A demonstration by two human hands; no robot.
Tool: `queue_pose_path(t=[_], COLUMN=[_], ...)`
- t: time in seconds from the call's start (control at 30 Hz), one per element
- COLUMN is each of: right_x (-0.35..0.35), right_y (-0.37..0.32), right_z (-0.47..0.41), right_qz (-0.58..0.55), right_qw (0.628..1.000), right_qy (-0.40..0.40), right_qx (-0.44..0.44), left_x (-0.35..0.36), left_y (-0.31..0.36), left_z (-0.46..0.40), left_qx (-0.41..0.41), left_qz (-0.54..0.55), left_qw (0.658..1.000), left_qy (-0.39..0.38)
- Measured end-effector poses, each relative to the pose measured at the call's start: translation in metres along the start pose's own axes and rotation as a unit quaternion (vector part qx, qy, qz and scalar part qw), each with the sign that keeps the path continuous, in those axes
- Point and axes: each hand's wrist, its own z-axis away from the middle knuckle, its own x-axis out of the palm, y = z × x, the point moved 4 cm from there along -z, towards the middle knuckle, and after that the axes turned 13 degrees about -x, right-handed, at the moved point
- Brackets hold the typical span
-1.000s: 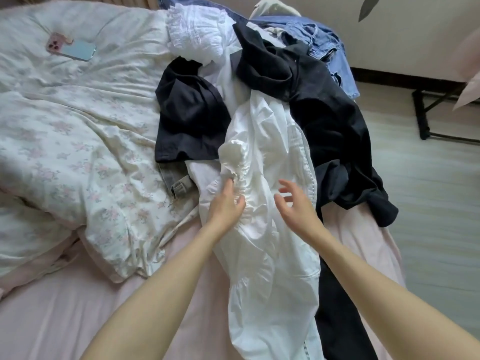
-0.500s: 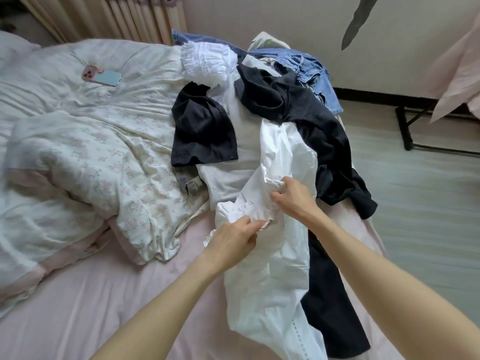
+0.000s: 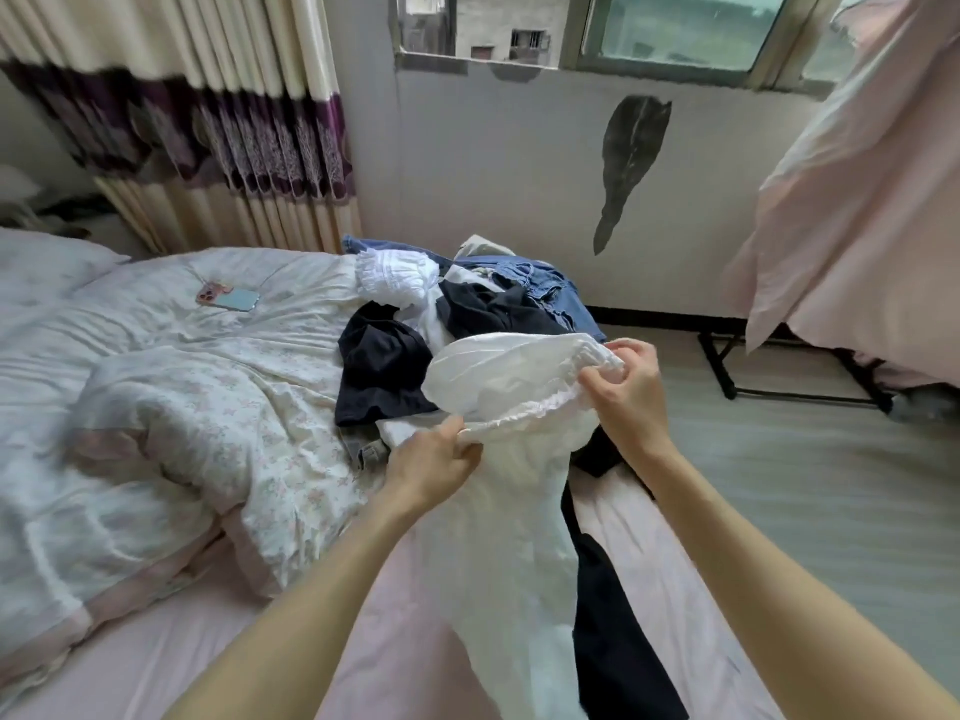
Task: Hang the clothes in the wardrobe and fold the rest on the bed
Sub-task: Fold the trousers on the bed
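The wide bed with its pale pink sheet (image 3: pixel 130 662) fills the lower left of my view, and I place everything else against it. A rumpled white duvet with a faint pink floral print (image 3: pixel 218 418) covers its left side, reaching the pillow end. On the bed's far right corner sits the heap of clothes: blue denim jeans (image 3: pixel 550 293) at the very back, a black crumpled garment (image 3: pixel 384 371) on the side nearer the duvet, and a small white ruffled piece (image 3: pixel 395 275) at the heap's back, toward the duvet.

Above the bed's right edge, in front of that heap, I hold up a long white garment with a gathered, elasticated opening (image 3: pixel 514 501); its body hangs down onto the sheet, partly over a long black garment (image 3: pixel 618 641) that lies along the bed's right edge. My right hand (image 3: pixel 631 392) pinches the gathered rim on the floor side, fingers curled into the fabric. My left hand (image 3: pixel 434 467) grips the same rim on the duvet side, thumb over the edge. The two hands are apart, stretching the opening between them.

Smallest, a phone with a pink case (image 3: pixel 228 298) lies on the duvet, toward the bed's far side.
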Motion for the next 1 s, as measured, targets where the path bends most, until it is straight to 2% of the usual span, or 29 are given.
queue_pose_path(t=[0.1,0.23,0.3,0.37,0.53,0.63,0.7,0.8,0.87,0.9,0.97,1.0], right_x=[-0.032,-0.066,-0.079,-0.089,-0.102,-0.107,-0.105,-0.114,-0.122,-0.121,-0.111,-0.105], right_y=[-0.029,-0.066,-0.075,-0.076,-0.043,-0.027,-0.026,-0.028,-0.039,-0.048,-0.067,-0.075], right_z=[-0.013,-0.025,-0.024,-0.02,0.001,0.012,0.013,0.006,0.002,0.002,0.005,0.009], right_qz=[-0.019,-0.089,-0.142,-0.153,-0.116,-0.051,0.016,0.046,-0.008,-0.06,-0.15,-0.156], right_qw=[0.999,0.986,0.983,0.984,0.983,0.98,0.98,0.992,0.998,0.996,0.977,0.963], right_qy=[0.029,0.047,0.04,0.014,-0.14,-0.192,-0.2,-0.115,-0.052,-0.053,-0.128,-0.184], right_qx=[-0.036,-0.13,-0.113,-0.089,0.029,0.031,0.013,-0.023,-0.039,-0.046,-0.084,-0.117], left_x=[-0.051,-0.099,-0.109,-0.11,-0.101,-0.097,-0.096,-0.099,-0.102,-0.103,-0.104,-0.105], left_y=[0.037,0.083,0.099,0.11,0.117,0.126,0.134,0.147,0.158,0.166,0.18,0.186], left_z=[0.001,0.017,0.028,0.032,0.027,0.028,0.029,0.035,0.04,0.044,0.052,0.056], left_qx=[0.019,0.067,0.085,0.061,-0.046,-0.081,-0.078,-0.055,-0.059,-0.072,-0.101,-0.109], left_qz=[0.104,0.203,0.22,0.222,0.28,0.316,0.316,0.318,0.37,0.409,0.48,0.505], left_qw=[0.994,0.972,0.965,0.965,0.949,0.934,0.936,0.94,0.916,0.893,0.841,0.82], left_qy=[-0.028,-0.094,-0.117,-0.128,-0.138,-0.143,-0.136,-0.109,-0.141,-0.172,-0.227,-0.248])
